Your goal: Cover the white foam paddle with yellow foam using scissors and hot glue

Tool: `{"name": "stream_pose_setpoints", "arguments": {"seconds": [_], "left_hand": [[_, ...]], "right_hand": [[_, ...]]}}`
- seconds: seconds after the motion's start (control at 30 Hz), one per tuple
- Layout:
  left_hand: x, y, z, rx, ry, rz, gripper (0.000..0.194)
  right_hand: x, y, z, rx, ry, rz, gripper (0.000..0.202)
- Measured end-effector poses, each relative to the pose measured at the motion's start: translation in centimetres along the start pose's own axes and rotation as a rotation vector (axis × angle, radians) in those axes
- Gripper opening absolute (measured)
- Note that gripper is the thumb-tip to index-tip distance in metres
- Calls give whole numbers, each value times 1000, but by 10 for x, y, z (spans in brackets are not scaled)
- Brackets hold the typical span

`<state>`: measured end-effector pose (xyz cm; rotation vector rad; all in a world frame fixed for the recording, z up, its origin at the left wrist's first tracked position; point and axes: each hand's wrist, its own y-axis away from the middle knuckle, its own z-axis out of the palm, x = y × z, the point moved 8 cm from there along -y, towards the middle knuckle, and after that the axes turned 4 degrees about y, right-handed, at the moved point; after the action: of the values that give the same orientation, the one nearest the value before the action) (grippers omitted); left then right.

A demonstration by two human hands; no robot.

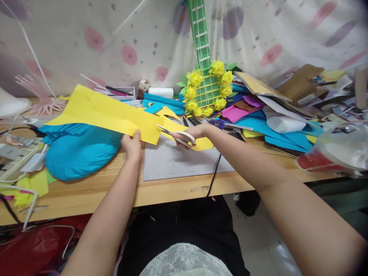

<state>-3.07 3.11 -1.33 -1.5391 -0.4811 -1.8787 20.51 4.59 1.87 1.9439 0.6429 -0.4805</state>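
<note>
A large sheet of yellow paper point(106, 111) is raised above the table, its lower edge pinched by my left hand point(132, 145) with the thumb on top. My right hand point(191, 137) has its fingers through the pale handles of a pair of scissors point(184, 138). The scissor blades point left and meet the right end of the yellow sheet; whether they are cutting through it is hard to tell. More yellow paper point(202, 143) lies behind and below my right hand. Beneath the hands is a grey gridded cutting mat point(163, 165).
A bulging blue paper bundle point(83, 153) sits left of my left hand. Behind stands a green guitar-shaped craft point(202, 50) ringed with yellow paper flowers point(217, 68). Coloured sheets point(281, 132) pile up at the right, near a clear plastic container point(336, 149). A black cord point(214, 176) crosses the table edge.
</note>
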Motion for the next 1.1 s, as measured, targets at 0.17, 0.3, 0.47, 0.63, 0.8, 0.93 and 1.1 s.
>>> {"name": "stream_pose_setpoints", "arguments": {"seconds": [0.17, 0.3, 0.47, 0.63, 0.8, 0.93, 1.1], "left_hand": [[2, 5, 6, -40, 15, -33, 26], [5, 9, 9, -23, 92, -87, 21], [3, 10, 10, -10, 129, -134, 19], [4, 9, 9, -11, 125, -99, 17], [1, 9, 10, -14, 132, -123, 16], [2, 10, 11, -10, 140, -127, 15], [1, 10, 11, -14, 130, -141, 16]], "right_hand": [[-4, -12, 4, -30, 23, -49, 69], [-5, -11, 3, -12, 40, -79, 58], [-4, -8, 4, -23, 64, -86, 50], [-4, -9, 4, -9, 84, -85, 52], [-5, -8, 5, -41, 81, -83, 55], [-4, -9, 6, -40, 31, -76, 62], [-2, -9, 5, -44, 4, -67, 64]]}}
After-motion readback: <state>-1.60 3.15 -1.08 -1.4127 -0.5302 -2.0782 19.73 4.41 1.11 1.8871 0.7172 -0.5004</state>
